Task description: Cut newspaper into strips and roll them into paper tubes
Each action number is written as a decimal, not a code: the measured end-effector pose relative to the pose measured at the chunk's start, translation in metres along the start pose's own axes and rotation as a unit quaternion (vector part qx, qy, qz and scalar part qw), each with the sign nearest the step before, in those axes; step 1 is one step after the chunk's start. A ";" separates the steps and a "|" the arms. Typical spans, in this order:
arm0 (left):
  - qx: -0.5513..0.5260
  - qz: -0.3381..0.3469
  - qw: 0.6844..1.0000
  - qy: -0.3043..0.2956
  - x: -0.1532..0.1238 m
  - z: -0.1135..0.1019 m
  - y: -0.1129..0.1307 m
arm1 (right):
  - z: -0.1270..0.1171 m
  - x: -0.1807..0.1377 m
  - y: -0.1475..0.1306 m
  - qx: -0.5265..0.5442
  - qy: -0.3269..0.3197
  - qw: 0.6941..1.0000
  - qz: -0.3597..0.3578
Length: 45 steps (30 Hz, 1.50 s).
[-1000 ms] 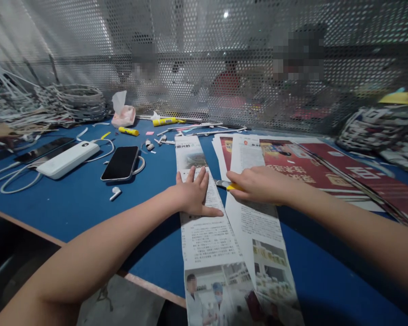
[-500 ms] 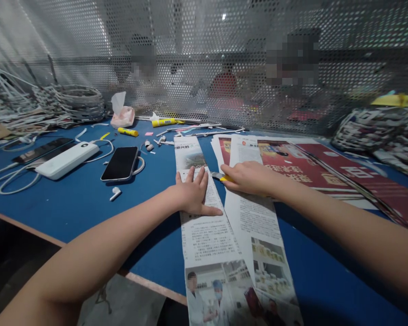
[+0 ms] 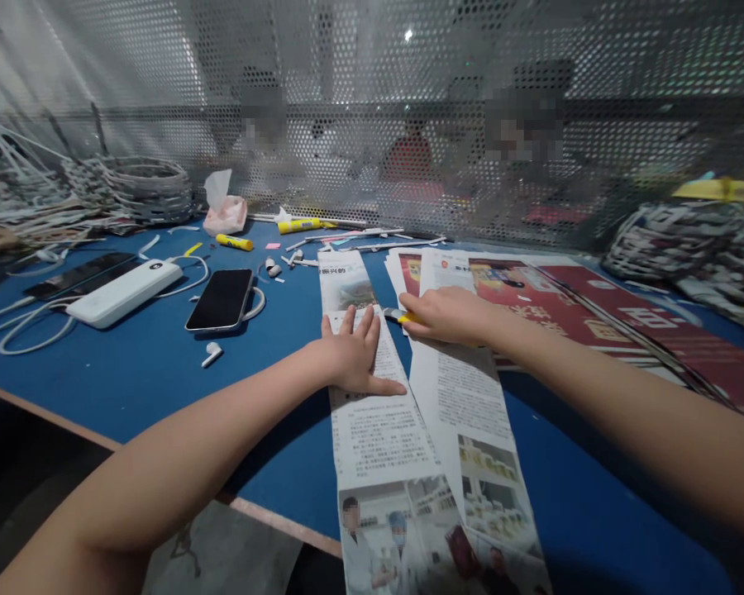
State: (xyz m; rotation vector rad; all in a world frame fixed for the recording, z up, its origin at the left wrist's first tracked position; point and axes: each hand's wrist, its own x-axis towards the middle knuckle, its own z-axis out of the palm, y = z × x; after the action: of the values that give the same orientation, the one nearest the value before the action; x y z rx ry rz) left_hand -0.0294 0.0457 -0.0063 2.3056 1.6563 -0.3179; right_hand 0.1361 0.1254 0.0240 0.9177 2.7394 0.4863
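Observation:
My left hand [image 3: 355,354] lies flat with its fingers spread on a long strip of newspaper [image 3: 381,442]. In my right hand [image 3: 443,316] is a yellow utility knife [image 3: 407,317], its blade pointing left toward the strip's right edge, just past my left fingertips. Whether the blade touches the paper I cannot tell. Under my right hand lies a second newspaper strip [image 3: 471,388], partly overlapped by the first near the front. Both strips run from the back of the table toward me.
On the blue table [image 3: 273,421], left, are a phone [image 3: 220,299], a white power bank [image 3: 126,292] with cables and an earbud [image 3: 212,354]. Glue sticks [image 3: 298,224] lie farther back. Red printed sheets [image 3: 570,310] lie right. Woven baskets [image 3: 145,188] stand near a perforated metal screen [image 3: 360,107].
My right hand has shifted very slightly up and to the left with the utility knife. My left hand stays pressed in the same spot on the strip.

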 end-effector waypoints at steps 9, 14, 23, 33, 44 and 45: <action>0.005 -0.002 1.000 0.001 0.000 0.000 0.001 | 0.000 0.004 0.003 0.014 0.007 1.000 0.003; 0.008 0.002 1.000 0.000 -0.001 -0.001 0.001 | 0.003 0.012 0.007 0.014 0.021 1.000 0.004; 0.006 0.007 1.000 0.000 0.000 -0.001 0.001 | 0.009 0.029 0.018 0.010 0.034 0.999 0.006; -0.001 0.008 1.000 0.011 0.001 0.001 0.001 | 0.006 0.045 0.023 -0.005 0.038 0.998 0.040; 0.010 0.000 1.000 0.007 0.000 -0.001 0.003 | 0.002 0.058 0.032 -0.026 0.049 0.998 0.038; 0.011 0.000 1.000 0.006 0.000 -0.001 0.003 | 0.001 0.059 0.033 -0.029 0.050 0.998 0.037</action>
State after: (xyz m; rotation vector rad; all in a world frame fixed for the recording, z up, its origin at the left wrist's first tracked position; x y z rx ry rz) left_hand -0.0267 0.0454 -0.0050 2.3274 1.6676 -0.3236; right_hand 0.1076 0.1865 0.0298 1.0106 2.7715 0.6385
